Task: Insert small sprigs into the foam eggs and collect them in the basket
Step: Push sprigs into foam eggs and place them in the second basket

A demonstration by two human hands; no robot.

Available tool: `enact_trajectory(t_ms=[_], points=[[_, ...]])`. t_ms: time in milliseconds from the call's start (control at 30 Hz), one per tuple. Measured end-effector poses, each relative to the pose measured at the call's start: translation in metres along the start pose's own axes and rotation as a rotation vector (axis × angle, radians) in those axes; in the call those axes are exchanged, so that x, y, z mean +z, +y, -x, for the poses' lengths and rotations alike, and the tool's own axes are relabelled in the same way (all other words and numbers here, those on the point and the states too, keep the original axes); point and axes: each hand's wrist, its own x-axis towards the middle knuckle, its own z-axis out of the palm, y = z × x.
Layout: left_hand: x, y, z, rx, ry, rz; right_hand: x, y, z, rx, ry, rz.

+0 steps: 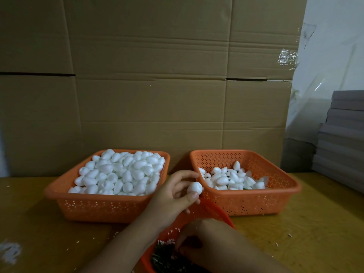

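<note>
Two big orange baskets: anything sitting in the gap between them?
Head view: the left hand holding a foam egg fills the near end of the gap between the full basket and the part-filled basket; behind it, bare.

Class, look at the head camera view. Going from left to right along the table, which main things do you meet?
Foam scraps → full basket of plain foam eggs → left hand holding a foam egg → partly filled basket → stack of grey boards.
</note>
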Motion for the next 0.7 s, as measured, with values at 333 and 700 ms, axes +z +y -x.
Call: enact_trajectory(t_ms=[333, 700], points=[[0.0026, -0.0068, -0.002, 0.036, -0.002, -0.037, -0.0025, -0.0046, 0.0007, 0.0, 0.01, 0.016], [0.0034, -0.0025, -0.0017, 0.158, 0.07, -0.093, -0.0001, 0.0009, -0.0021, -0.011, 0.031, -0.015]])
